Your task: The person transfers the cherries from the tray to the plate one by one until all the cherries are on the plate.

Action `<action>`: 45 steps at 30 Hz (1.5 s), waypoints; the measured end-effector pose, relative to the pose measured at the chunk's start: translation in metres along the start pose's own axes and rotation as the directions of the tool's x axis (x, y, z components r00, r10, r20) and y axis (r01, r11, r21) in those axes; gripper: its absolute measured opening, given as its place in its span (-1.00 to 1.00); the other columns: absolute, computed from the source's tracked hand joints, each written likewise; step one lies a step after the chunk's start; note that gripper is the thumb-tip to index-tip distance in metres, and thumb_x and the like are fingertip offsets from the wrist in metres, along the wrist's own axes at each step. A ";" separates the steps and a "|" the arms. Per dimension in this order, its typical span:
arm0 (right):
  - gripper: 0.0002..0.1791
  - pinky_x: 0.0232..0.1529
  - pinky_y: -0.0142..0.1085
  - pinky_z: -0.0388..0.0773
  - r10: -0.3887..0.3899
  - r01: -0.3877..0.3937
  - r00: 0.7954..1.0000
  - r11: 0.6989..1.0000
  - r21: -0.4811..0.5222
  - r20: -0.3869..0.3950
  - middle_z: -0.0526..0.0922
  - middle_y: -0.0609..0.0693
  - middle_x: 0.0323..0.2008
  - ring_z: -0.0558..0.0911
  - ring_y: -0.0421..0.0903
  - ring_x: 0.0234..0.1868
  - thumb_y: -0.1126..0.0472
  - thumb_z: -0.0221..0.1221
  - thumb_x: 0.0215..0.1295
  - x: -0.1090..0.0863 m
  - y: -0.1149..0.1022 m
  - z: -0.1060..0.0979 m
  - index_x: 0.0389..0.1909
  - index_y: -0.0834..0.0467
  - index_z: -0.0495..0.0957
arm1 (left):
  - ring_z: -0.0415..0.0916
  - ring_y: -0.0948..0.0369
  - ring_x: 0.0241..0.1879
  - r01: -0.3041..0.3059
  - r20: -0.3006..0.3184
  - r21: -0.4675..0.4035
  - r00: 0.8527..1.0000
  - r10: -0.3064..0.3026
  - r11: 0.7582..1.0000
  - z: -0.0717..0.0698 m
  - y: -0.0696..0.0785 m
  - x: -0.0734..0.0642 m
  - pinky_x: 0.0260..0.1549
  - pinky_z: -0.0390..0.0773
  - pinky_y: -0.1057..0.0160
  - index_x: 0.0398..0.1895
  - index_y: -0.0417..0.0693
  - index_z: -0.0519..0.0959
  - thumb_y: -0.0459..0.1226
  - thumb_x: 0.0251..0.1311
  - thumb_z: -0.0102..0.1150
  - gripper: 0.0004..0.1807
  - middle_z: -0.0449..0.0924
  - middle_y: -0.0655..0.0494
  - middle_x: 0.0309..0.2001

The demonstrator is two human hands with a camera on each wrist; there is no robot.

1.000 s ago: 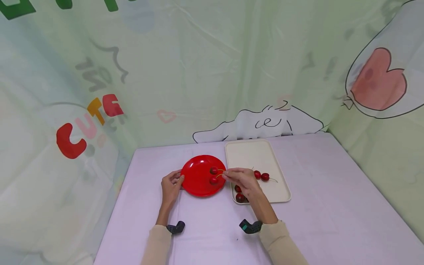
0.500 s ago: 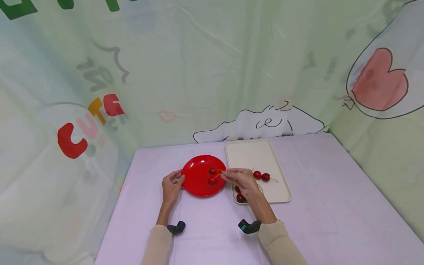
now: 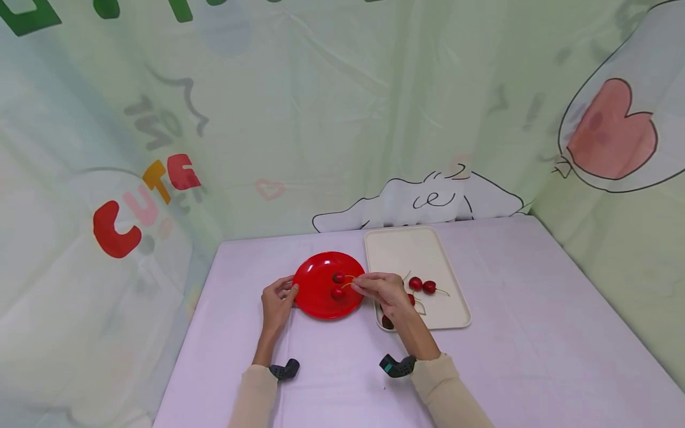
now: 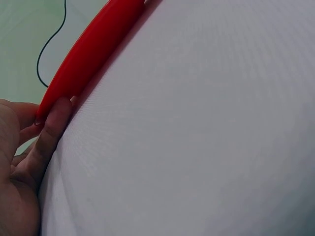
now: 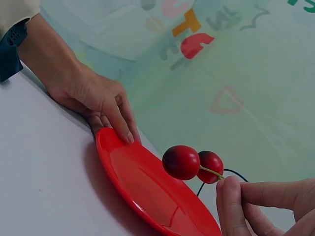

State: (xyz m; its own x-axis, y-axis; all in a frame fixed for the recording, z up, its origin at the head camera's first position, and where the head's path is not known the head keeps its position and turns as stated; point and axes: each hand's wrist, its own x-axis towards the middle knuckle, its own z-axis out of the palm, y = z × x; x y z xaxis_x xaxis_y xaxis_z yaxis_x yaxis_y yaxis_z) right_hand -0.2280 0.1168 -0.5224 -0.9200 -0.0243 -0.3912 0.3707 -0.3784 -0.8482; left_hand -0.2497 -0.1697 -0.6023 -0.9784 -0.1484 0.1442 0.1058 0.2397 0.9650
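A round red plate (image 3: 321,279) lies on the table, its left rim pinched by my left hand (image 3: 277,300) between thumb and fingers. In the left wrist view, fingertips (image 4: 60,110) reach under the rim of the plate (image 4: 93,54). My right hand (image 3: 384,291) pinches the thin green stems of two dark red cherries (image 5: 181,162) between thumb and fingertips. Both cherries hang over the right part of the plate, apart from its surface in the right wrist view. Several more cherries (image 3: 429,287) lie on the cream tray (image 3: 404,246), partly hidden behind my right hand.
The tray stands just right of the plate, close to its rim. A pale lilac cloth covers the table (image 3: 535,333). A printed curtain (image 3: 342,119) rises behind the table and along its sides.
My right hand has moved slightly left, carrying the two cherries further over the plate. More of the cherries on the tray now show. My left hand and the plate have stayed put.
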 end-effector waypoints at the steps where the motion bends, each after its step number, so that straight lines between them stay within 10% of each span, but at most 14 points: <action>1: -0.54 -0.09 -0.37 0.83 0.004 -0.004 1.000 1.000 0.002 -0.004 0.87 0.03 -0.30 0.88 -0.16 -0.29 0.38 0.35 0.48 0.000 0.000 0.001 0.29 0.52 0.58 | 0.72 0.41 -0.39 0.000 0.000 0.001 1.000 0.000 1.000 0.000 0.000 0.000 -0.36 0.72 0.49 0.32 -0.23 0.68 -0.34 0.52 0.31 -0.63 0.79 -0.31 0.09; 45: -0.62 0.08 -0.28 0.80 0.052 -0.052 0.999 0.998 -0.034 -0.001 0.89 0.07 -0.17 0.90 -0.12 -0.20 0.34 0.36 0.48 0.012 0.006 0.027 0.23 0.40 0.67 | 0.72 0.44 -0.40 -0.042 0.013 -0.042 0.999 0.042 0.998 0.000 -0.003 0.002 -0.42 0.73 0.47 0.26 -0.31 0.69 -0.41 0.48 0.32 -0.66 0.78 -0.36 0.03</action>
State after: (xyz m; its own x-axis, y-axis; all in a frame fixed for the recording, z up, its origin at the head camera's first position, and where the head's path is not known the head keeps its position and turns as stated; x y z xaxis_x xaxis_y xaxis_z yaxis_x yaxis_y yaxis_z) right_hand -0.2403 0.0891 -0.5223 -0.8992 -0.0434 -0.4354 0.4225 -0.3449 -0.8382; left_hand -0.2521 -0.1707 -0.6054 -0.9752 -0.1261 0.1819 0.1537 0.2055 0.9665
